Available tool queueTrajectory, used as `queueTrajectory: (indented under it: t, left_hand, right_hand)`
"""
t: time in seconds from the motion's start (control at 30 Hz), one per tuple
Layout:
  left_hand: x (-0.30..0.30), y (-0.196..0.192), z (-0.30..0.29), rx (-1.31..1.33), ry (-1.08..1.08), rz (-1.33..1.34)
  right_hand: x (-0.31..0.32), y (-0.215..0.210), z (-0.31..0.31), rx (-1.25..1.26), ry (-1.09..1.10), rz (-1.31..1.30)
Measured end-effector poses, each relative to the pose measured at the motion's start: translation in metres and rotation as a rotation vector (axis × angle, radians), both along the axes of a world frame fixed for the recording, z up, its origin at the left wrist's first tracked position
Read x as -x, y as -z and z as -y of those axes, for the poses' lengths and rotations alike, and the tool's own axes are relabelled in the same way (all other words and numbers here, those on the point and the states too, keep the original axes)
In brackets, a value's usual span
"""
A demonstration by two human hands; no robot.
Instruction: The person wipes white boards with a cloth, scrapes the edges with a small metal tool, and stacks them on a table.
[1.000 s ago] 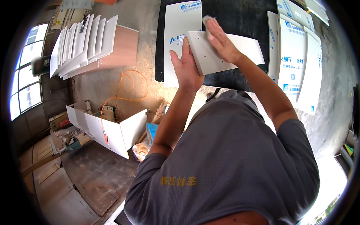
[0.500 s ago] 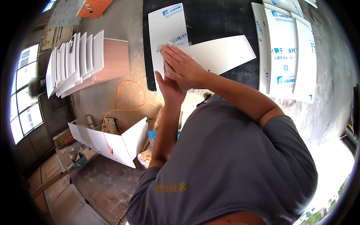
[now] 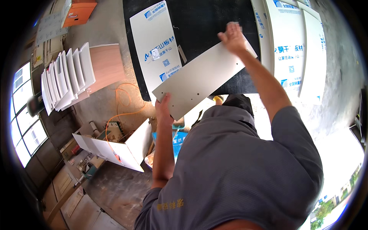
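Observation:
A long, narrow white board [image 3: 203, 78] with small dark holes lies slantwise over the black work surface [image 3: 199, 19]. My left hand [image 3: 164, 110] grips its near left corner, thumb on top and the other fingers hidden underneath. At the far right end, my right hand [image 3: 232, 39] is over the edge, fingers stretched and thumb apart, slightly blurred. Under the board's left part lies a wider white panel [image 3: 151, 32] with blue print. Beside that panel rests a small grey strip [image 3: 182, 54].
To the right stand stacked white panels [image 3: 285, 69] with blue print. On the left, several white boards [image 3: 67, 78] lean in a row by a pinkish-brown panel [image 3: 107, 65]. An orange cord [image 3: 128, 113] runs to a white-sided box [image 3: 115, 149]. An orange case [image 3: 78, 13] sits far left.
My hands have separated from their pressed-together position. The left now grips the narrow board, and the right has moved to its far end. The board has shifted nearer and tilted more steeply.

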State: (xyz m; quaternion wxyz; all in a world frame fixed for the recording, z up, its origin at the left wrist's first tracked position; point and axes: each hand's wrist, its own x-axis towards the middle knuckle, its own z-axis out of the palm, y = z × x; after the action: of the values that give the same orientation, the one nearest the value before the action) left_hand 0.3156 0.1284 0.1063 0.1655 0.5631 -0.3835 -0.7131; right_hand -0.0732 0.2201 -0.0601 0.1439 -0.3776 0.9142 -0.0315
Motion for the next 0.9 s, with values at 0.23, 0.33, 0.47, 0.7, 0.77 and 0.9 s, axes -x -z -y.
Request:
queueTrajectory:
  t: [0.23, 0.33, 0.47, 0.7, 0.77, 0.9]
  left_hand:
    - [-0.04, 0.008, 0.006, 0.135, -0.125, 0.153]
    - [-0.037, 0.013, 0.0, 0.168, -0.137, 0.194]
    - [-0.037, 0.016, -0.001, 0.162, -0.143, 0.237]
    - [-0.042, 0.023, 0.001, 0.141, -0.126, 0.13]
    - [-0.038, 0.018, 0.002, 0.142, -0.145, 0.145]
    - [-0.04, 0.022, 0.009, 0.153, -0.136, 0.194]
  right_hand:
    - [-0.121, -0.051, 0.014, 0.349, -0.523, 0.201]
    - [-0.007, 0.024, -0.022, 0.35, -0.105, 0.082]
    - [-0.057, 0.006, -0.02, 0.117, -0.047, 0.016]
    - [-0.035, 0.007, -0.038, 0.309, 0.08, 0.12]
    - [-0.06, -0.001, -0.043, 0.252, 0.101, 0.06]
    - [-0.099, -0.033, -0.088, 0.11, -0.239, 0.149]
